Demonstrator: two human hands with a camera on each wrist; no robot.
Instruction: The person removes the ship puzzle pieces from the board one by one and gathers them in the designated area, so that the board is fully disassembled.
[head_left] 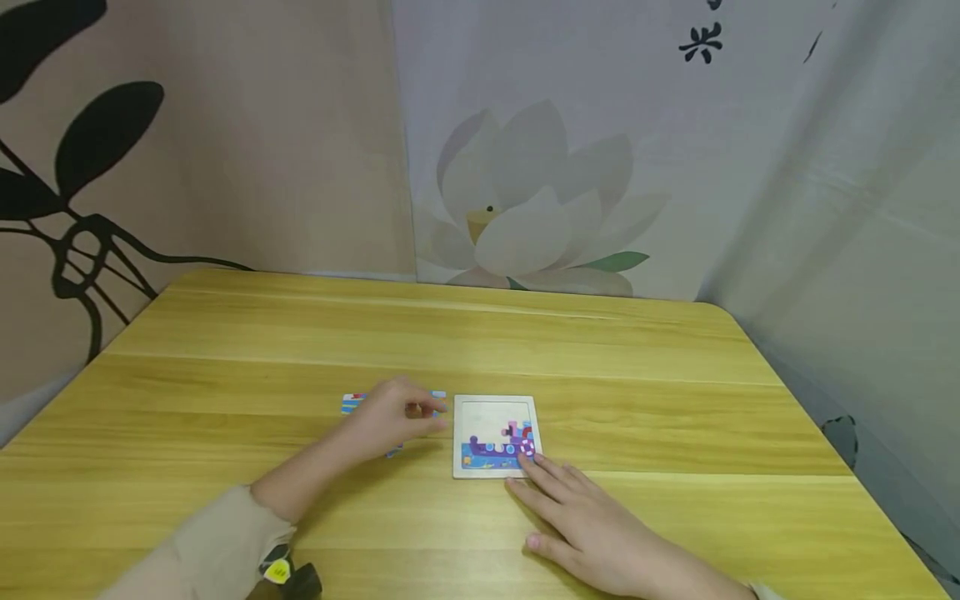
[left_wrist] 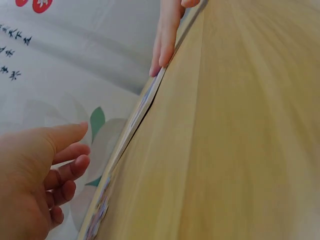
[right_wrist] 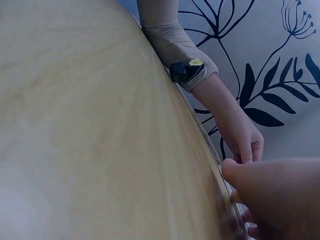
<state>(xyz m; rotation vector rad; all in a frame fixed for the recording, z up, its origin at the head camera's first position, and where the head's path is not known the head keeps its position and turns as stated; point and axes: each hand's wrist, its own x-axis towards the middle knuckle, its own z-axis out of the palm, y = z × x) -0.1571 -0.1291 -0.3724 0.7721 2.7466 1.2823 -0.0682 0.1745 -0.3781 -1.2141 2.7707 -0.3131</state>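
Puzzle tray on the tabletop, its lower band and part of its right side filled, the upper left bare; the work appears under half done. The right hand, fingers extended and clasping nothing, touches the tray's near right corner. The left hand, its grip apart with no piece visible in it, hovers by loose pieces left of the tray, apparently those yet to be fitted

- From my head view, I see a yellow table streaked with wood grain.
- My puzzle board: whitish rim, purple and blue pieces towards 6 o'clock.
- Loose pieces, board's 9 o'clock: blue-and-white stripes.
- Sleeve, 8 o'clock: beige.
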